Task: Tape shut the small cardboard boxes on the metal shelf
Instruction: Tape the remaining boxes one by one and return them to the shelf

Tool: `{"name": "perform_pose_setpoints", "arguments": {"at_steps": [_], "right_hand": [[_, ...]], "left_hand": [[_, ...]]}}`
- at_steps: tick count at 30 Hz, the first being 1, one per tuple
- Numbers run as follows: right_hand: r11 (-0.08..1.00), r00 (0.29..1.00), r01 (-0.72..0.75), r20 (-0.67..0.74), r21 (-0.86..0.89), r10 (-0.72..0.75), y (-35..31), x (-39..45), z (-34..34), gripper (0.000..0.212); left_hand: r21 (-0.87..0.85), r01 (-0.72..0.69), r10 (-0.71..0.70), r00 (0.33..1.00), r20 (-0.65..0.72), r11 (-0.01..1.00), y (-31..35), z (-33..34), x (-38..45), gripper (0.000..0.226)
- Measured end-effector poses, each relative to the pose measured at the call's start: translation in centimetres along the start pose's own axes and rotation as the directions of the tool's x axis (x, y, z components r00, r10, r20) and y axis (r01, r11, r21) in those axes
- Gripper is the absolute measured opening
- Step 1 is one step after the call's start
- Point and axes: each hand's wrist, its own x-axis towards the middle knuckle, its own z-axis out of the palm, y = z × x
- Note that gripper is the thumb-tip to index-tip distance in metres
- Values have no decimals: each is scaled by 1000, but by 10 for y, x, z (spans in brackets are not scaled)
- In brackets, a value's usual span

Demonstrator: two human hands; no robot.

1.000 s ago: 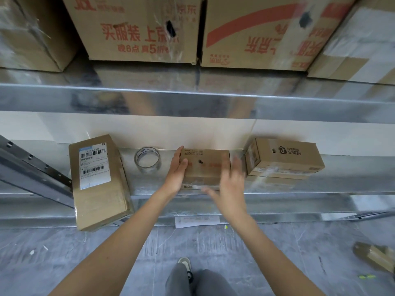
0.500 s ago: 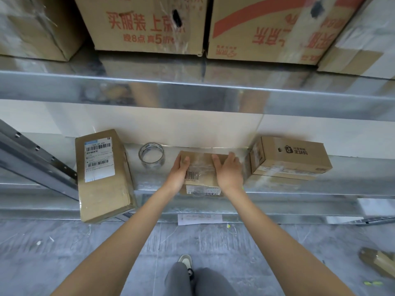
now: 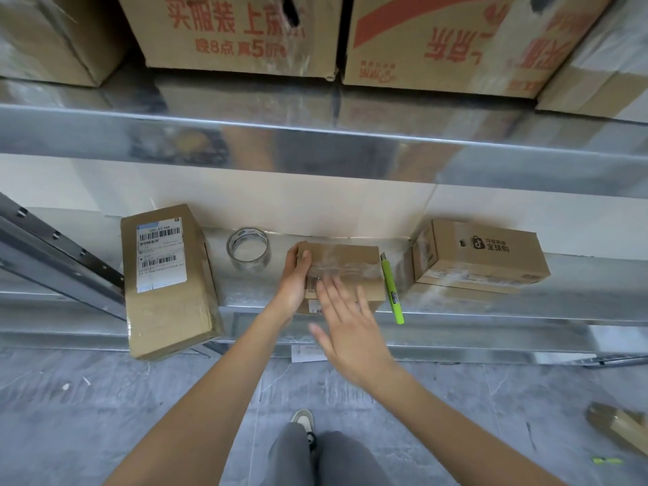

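Holding the middle box [image 3: 345, 271] at its left end, left hand [image 3: 294, 280]; right hand [image 3: 350, 331] spread flat, holding nothing, above its front edge. 3 small boxes on the metal shelf [image 3: 561, 296], 1 tape roll [image 3: 249, 252], 1 green cutter [image 3: 392, 287] overhanging the shelf lip

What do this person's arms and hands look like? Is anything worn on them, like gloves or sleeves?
Both arms are bare as far up as the picture shows: no sleeves, gloves, watch or bracelets in view. The left hand and right hand show no rings that I can make out, though the right one is slightly blurred. Lower down, grey trousers and a light-coloured shoe are visible.
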Motion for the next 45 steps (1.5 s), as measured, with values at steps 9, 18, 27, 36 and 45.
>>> {"name": "perform_pose_setpoints", "arguments": {"at_steps": [9,18,27,36,45], "right_hand": [[941,941,-230,-188,250,280,35,-4,-12,77],[798,865,-337,-172,500,472,69,31,-44,82],[973,967,-232,-105,15,232,32,76,-38,59],[998,999,-30,15,-57,31,-12,-12,-13,68],[746,934,-303,29,593,357,52,-6,-42,92]], "left_hand": [[30,25,-26,1000,2,999,2,-2,-3,51],[327,-87,65,995,76,941,6,-11,-35,85],[241,-65,61,998,25,968,12,-6,-16,23],[136,-61,59,998,21,989,7,-4,-11,16],[181,28,-42,996,73,983,10,-13,-13,52]]}}
